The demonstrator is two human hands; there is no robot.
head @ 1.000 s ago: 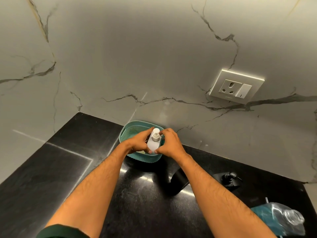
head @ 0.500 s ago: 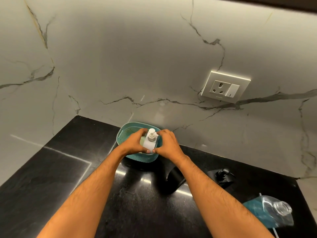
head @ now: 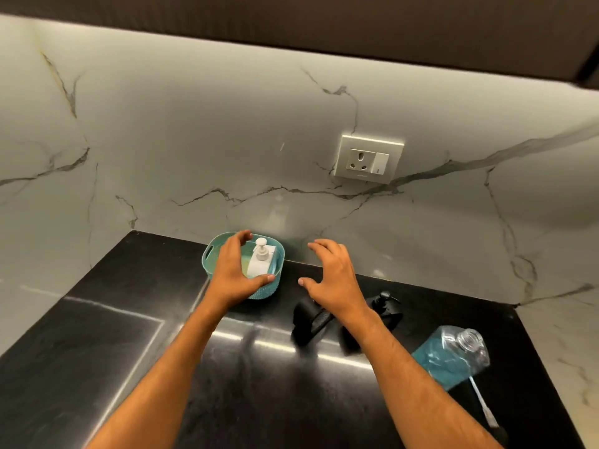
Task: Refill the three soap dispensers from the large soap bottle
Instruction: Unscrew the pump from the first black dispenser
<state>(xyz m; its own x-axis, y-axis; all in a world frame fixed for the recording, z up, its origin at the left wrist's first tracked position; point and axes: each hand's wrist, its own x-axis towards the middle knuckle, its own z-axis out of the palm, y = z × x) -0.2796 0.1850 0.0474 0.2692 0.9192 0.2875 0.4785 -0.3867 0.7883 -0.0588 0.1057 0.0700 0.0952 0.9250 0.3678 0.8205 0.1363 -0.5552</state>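
Note:
A white pump dispenser point(head: 261, 259) stands upright inside a small teal basket point(head: 210, 251) against the marble wall. My left hand point(head: 235, 270) hovers open over the basket's left side, fingers spread, not gripping the dispenser. My right hand point(head: 330, 275) is open to the right of the basket, above the black counter. Under my right forearm sit two black dispensers: one point(head: 309, 319) to the left and one with a pump head point(head: 385, 304) to the right. A clear bottle with blue soap point(head: 450, 354) lies on its side at the right, its mouth uncapped.
The black counter point(head: 129, 335) ends at the marble backsplash behind and at pale marble on both sides. A wall socket point(head: 368, 160) sits above the counter. A white pump tube point(head: 483, 403) lies beside the blue bottle.
Both hands have let go of the white dispenser, which now stands in the basket. My right hand has moved away to the right. The camera has tilted up and back.

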